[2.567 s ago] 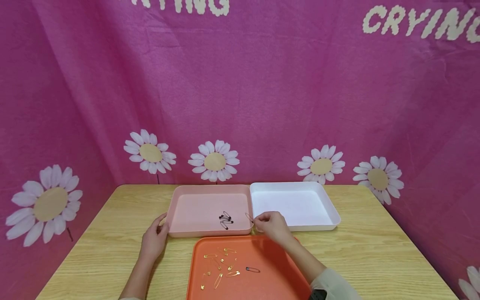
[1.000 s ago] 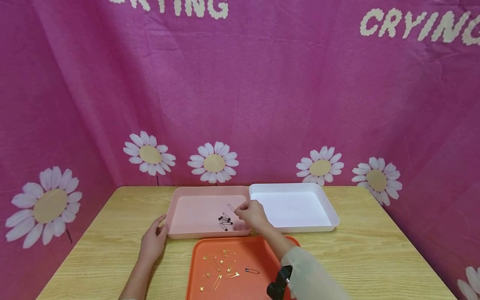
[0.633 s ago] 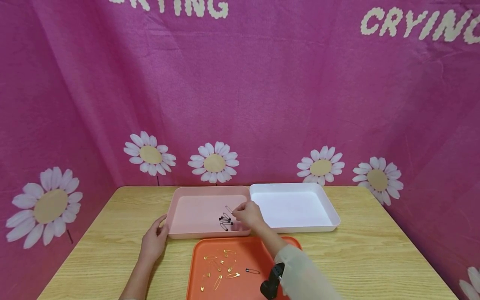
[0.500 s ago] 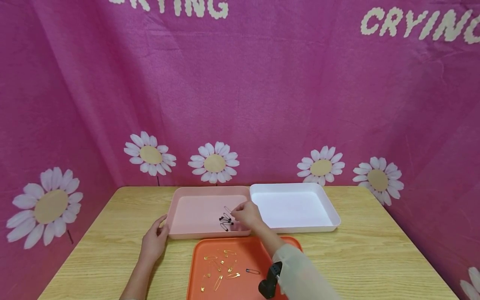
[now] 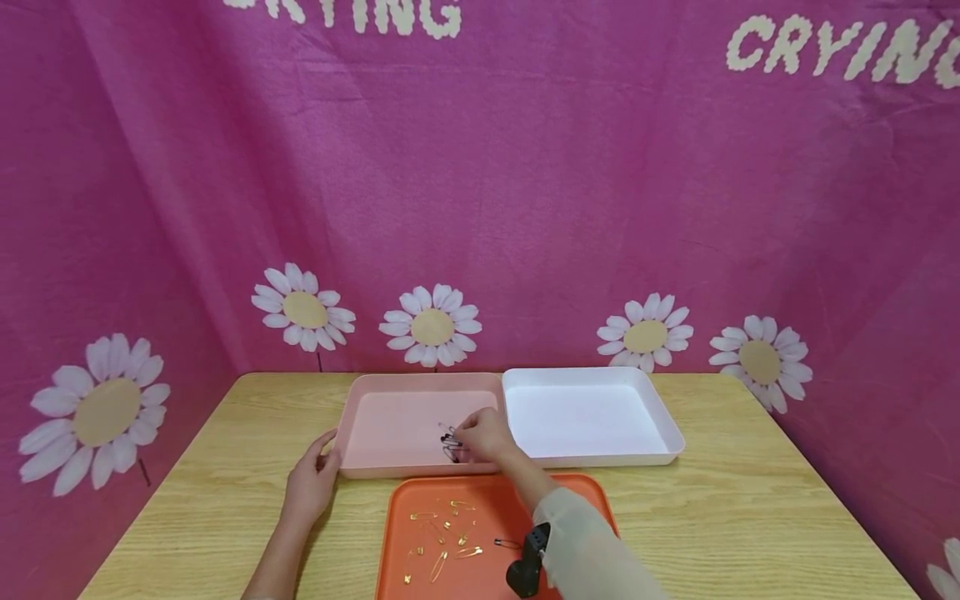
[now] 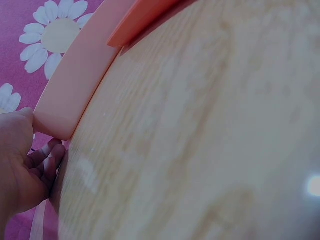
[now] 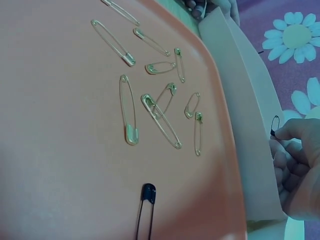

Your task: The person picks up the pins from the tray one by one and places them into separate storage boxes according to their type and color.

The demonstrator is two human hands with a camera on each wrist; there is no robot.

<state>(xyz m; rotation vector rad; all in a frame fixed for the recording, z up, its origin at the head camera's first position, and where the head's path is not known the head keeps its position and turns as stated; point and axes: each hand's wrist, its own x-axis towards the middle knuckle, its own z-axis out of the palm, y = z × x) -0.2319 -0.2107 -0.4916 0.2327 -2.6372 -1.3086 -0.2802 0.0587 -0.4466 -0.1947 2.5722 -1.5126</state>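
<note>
My right hand (image 5: 483, 435) is over the right part of the pink tray (image 5: 393, 421). In the right wrist view its thumb and forefinger pinch a black safety pin (image 7: 275, 124), loop pointing up. Beside those fingertips in the head view, several black safety pins (image 5: 452, 454) lie bunched in the tray. My left hand (image 5: 311, 479) rests against the tray's left wall. In the left wrist view, the thumb is at the rim corner and the other fingers are loosely bent lower down.
A white tray (image 5: 585, 417) adjoins the pink one on the right. Nearer me is an orange tray (image 5: 468, 579) with several gold safety pins (image 7: 128, 110) and one black safety pin (image 7: 148, 195). A flowered curtain (image 5: 525, 208) hangs behind the wooden table (image 5: 750, 500).
My right hand has moved left from between the pink and white trays, carrying the black safety pin down to the bunched pins. My left hand has stayed at the pink tray's side.
</note>
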